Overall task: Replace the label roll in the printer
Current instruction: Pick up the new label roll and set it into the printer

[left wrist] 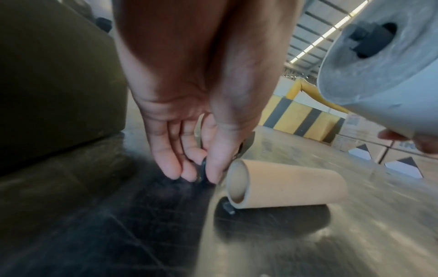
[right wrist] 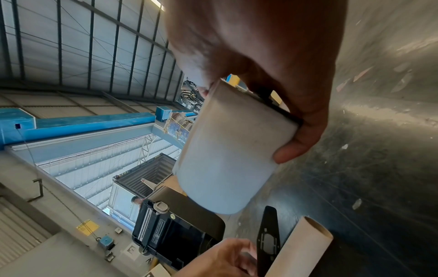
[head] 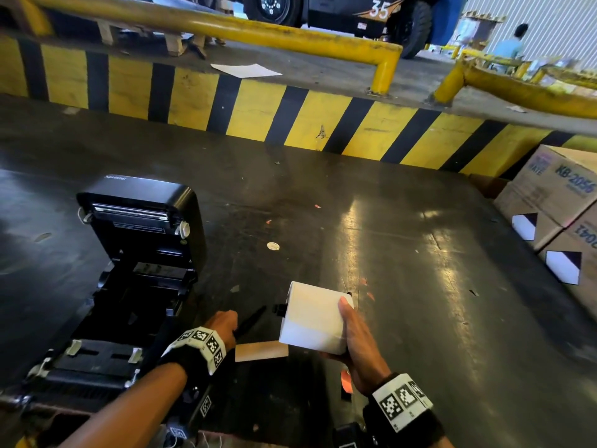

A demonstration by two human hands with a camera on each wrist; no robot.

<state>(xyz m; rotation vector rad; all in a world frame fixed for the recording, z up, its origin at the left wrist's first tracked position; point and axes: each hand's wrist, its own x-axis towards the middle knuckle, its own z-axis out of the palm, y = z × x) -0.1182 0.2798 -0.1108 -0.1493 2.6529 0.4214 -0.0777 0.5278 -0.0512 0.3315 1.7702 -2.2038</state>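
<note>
The black label printer [head: 135,270] stands open at the left of the dark table, its roll bay empty. My right hand [head: 347,328] grips a full white label roll [head: 311,318] just above the table; a black spindle [head: 279,309] sticks out of the roll's left end. My left hand [head: 234,331] pinches a flat black spindle flange [head: 250,321] that stands on edge on the table, between the printer and the roll. An empty brown cardboard core [head: 261,350] lies below the roll. In the left wrist view, fingertips [left wrist: 213,174] pinch the flange beside the core [left wrist: 284,185].
Stacked cardboard boxes [head: 555,202] sit at the table's right edge. A yellow-and-black striped kerb [head: 258,111] runs along the far side, with a yellow rail [head: 258,33] behind it. Small paper scraps [head: 273,246] dot the tabletop.
</note>
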